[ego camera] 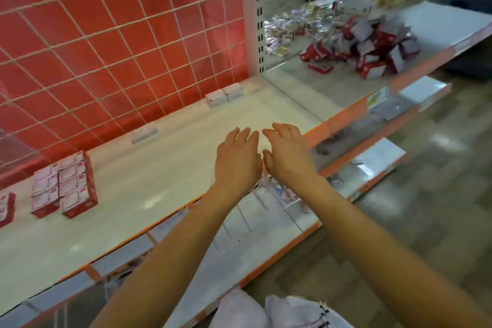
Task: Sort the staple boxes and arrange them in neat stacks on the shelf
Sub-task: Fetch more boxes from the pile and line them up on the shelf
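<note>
Nearest, at the bottom edge, two pale rounded shapes [292, 311] show, perhaps shoes, though I cannot tell. Above them two bare forearms reach out over the lower shelves [266, 210] to the main shelf [159, 181]. The left hand [237, 160] and right hand [288, 153] lie palm down side by side near its front edge, almost touching. Their fingers are straight and held close together, pinching nothing, and neither hand carries a box. To the left on the same shelf stands a neat stack of red-and-white staple boxes [65, 184], two columns side by side, each about four high as far as the blur lets me count. A second stack [6, 209] is cut off by the left edge. Along the back, against the wire grid [119, 34] with its red sheet behind, sit three pale boxes. One is a lone box [145, 134] and the other two form a touching pair [225, 94] further right. Beyond the upright, well apart from the hands, the neighbouring bay holds a loose pile of red-and-white boxes [367, 48], tumbled at all angles and too jumbled to count, certainly more than a dozen. Behind it lies a heap of smaller pale packets [298, 21]. I judge the job barely begun. Two stacks are built and a few boxes are placed at the back, but the bulk is unsorted in that pile, and most of the shelf between the stacks and the hands has no boxes on it. The next boxes would have to come from the far bay.
</note>
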Motion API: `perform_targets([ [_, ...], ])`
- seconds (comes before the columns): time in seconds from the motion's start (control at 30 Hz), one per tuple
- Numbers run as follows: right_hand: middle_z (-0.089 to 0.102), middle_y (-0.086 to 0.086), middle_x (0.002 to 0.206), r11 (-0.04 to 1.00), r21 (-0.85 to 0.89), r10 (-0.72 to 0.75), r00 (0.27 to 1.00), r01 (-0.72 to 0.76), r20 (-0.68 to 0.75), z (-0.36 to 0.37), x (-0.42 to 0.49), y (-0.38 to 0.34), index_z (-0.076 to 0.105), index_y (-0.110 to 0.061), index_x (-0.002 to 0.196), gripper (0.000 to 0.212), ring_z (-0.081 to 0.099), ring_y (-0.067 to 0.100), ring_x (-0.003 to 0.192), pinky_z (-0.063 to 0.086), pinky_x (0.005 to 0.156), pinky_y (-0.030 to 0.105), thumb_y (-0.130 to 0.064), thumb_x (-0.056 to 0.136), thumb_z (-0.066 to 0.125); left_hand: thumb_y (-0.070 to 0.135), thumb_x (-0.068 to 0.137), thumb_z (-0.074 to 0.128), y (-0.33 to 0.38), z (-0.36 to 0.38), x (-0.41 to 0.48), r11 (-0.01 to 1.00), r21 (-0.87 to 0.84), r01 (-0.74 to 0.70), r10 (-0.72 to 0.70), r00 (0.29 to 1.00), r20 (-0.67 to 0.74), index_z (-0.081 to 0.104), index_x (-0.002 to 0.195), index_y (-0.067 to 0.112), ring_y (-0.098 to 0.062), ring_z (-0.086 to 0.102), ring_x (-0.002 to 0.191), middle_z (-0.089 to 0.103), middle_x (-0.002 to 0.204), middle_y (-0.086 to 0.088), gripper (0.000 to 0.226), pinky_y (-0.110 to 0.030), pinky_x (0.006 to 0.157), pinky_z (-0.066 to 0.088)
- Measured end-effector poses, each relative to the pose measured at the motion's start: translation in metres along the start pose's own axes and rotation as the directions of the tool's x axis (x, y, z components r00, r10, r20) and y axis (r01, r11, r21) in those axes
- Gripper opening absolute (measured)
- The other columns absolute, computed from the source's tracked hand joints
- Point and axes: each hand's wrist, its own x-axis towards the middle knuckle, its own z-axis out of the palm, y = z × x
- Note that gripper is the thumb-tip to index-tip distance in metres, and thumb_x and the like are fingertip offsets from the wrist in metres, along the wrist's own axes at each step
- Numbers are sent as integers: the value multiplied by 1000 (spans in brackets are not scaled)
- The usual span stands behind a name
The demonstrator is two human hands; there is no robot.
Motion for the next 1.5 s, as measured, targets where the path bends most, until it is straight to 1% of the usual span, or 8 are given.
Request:
perform_targets([
  [0.23, 53, 17, 128, 984, -13, 176, 983, -177, -48, -30, -10, 83, 55, -5, 126, 45, 45, 37, 119, 37, 99, 46, -19, 83, 55, 28, 97, 43, 81, 13, 44, 982, 1, -190, 190, 981, 30, 34, 145, 19, -27, 26, 140, 34, 151, -2, 50, -40, 104, 34],
  [0.37, 62, 16, 109, 962, 8, 272, 960, -272, -70, -35, -7, 129, 62, -5, 113, 44, 54, 38, 101, 45, 85, 45, -23, 75, 49, 25, 93, 47, 122, 20, 73, 959, -35, -281, 282, 959, 41, 38, 142, 18, -26, 32, 134, 41, 146, -1, 50, -39, 100, 36],
  [0.6, 55, 15, 126, 942, 17, 335, 938, -334, -87, -52, 28, 212, 55, -7, 127, 46, 46, 35, 117, 38, 98, 43, -18, 83, 61, 25, 91, 50, 184, 40, 147, 926, -81, -370, 374, 927, 40, 44, 138, 17, -29, 39, 128, 47, 140, -5, 48, -41, 98, 38],
  [0.73, 59, 20, 115, 925, 65, 379, 920, -374, -98, -58, 56, 257, 61, 0, 115, 41, 51, 41, 108, 42, 92, 45, -22, 82, 53, 26, 92, 49, 218, 50, 199, 931, -78, -357, 360, 933, 29, 40, 137, 15, -30, 42, 123, 47, 138, -6, 47, -40, 93, 40],
  [0.93, 52, 13, 128, 918, -2, 396, 914, -397, -86, -77, 111, 323, 50, -9, 131, 45, 41, 33, 121, 31, 102, 38, -18, 87, 55, 33, 94, 50, 250, 66, 277, 941, -148, -303, 303, 953, -19, 29, 144, 12, -33, 45, 121, 46, 137, -14, 59, -40, 90, 41],
  [1.1, 53, 14, 126, 901, 55, 433, 894, -430, -116, -87, 135, 362, 48, -7, 131, 42, 43, 33, 119, 34, 100, 41, -15, 90, 49, 40, 98, 37, 262, 79, 327, 959, -238, -154, 157, 988, -4, 47, 129, 16, -32, 49, 117, 50, 131, -12, 40, -42, 86, 44],
  [1.3, 55, 17, 119, 906, 124, 419, 899, -405, -129, -89, 165, 394, 48, -6, 126, 39, 50, 36, 108, 41, 85, 39, -18, 90, 51, 26, 100, 39, 267, 85, 341, 957, -248, -153, 143, 988, -55, 52, 120, 12, -33, 59, 96, 63, 105, -13, 28, -31, 66, 35],
  [1.5, 49, 20, 129, 967, 97, 247, 960, -235, -129, -81, 192, 416, 39, -17, 139, 62, 55, 39, 105, 54, 76, 44, -23, 83, 66, 23, 93, 55, 269, 84, 338, 932, -346, -105, 113, 994, 1, 54, 110, 9, -27, 59, 94, 63, 102, -9, 22, -32, 72, 41],
])
